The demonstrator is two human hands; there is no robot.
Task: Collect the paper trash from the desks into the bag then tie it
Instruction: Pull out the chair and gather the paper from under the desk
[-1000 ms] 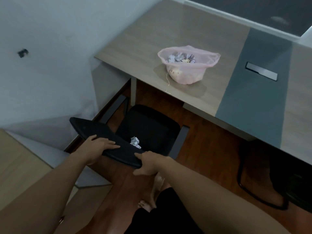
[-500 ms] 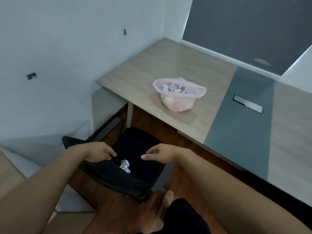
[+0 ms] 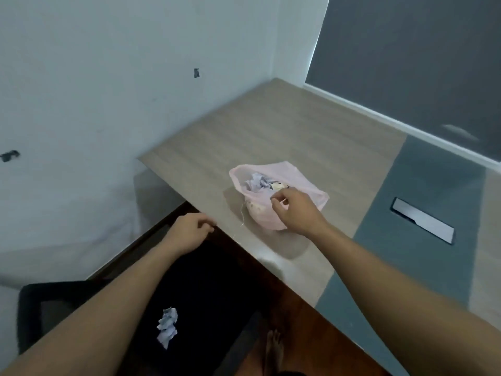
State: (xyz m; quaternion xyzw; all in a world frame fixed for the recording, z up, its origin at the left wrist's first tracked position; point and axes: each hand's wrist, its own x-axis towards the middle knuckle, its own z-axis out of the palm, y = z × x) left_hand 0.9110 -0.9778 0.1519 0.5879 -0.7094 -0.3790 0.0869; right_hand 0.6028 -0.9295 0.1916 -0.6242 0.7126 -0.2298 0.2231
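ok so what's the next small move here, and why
Probably close the right hand on the near rim of the pink bag and draw it toward the chair: the bag sits open and a crumpled paper lies on the seat.

Pale pink bag [image 3: 264, 217], whitish-lilac paper [image 3: 167, 327], black chair [image 3: 206, 280], beige wood-grain desk [image 3: 271, 131] with a grey-teal band [image 3: 406, 213].

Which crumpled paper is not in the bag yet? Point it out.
The crumpled paper lying alone on the black chair seat. The other papers sit inside the pink bag on the desk.
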